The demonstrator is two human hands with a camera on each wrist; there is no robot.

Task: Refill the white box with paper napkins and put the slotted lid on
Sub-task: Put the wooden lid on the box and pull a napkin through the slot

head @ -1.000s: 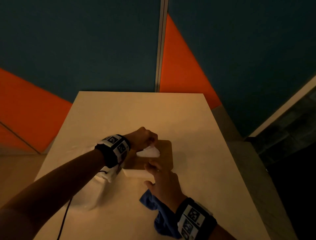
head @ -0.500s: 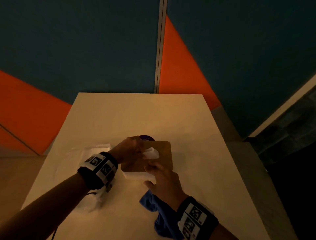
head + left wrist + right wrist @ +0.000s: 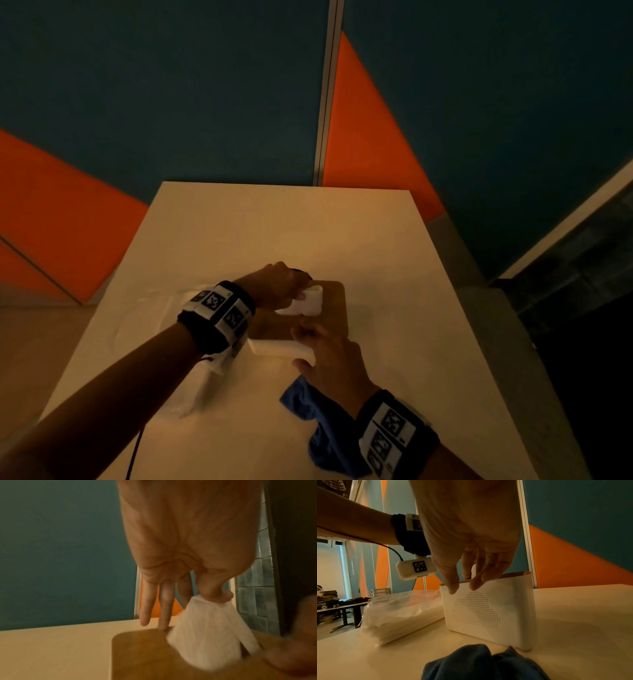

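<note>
The white box (image 3: 274, 349) with a dotted front wall (image 3: 488, 612) stands mid-table, and the wooden slotted lid (image 3: 334, 308) sits on top of it. A white napkin (image 3: 310, 301) sticks up through the lid's slot. My left hand (image 3: 277, 287) pinches the top of the napkin (image 3: 209, 632) between thumb and forefinger, while its other fingers (image 3: 145, 609) point down at the lid (image 3: 145, 655). My right hand (image 3: 329, 353) grips the box's near top edge, with the thumb on the front wall and the fingers (image 3: 477, 582) on the lid's edge.
A clear plastic pack of napkins (image 3: 191, 387) lies just left of the box, also seen in the right wrist view (image 3: 402, 615). A crumpled blue cloth (image 3: 318, 421) lies under my right wrist. The table's right edge (image 3: 455, 308) drops to the floor.
My left hand drew back to the left, then returned over the lid. The napkin now stands taller out of the slot. My right hand stayed on the box.
</note>
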